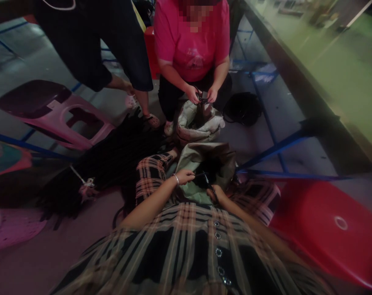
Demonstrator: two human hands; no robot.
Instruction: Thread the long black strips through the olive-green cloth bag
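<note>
Over the mouth of a greenish sack [187,193], my left hand [185,177] pinches a thin dark strip [199,175] that points to the right. My right hand [216,194] is closed around the dark handles of scissors [207,179], whose blades point up and left, close to the strip's end. Dark material [211,164] lies inside the sack, too dim to make out. The sack stands between my knees.
A person in a pink shirt [193,49] sits opposite, hands over a pale sack [201,133]. Another person stands at left, near a pink stool [60,119]. Long black strips [103,164] lie bundled at left. A red stool [327,221] is at right, below blue bars [278,147].
</note>
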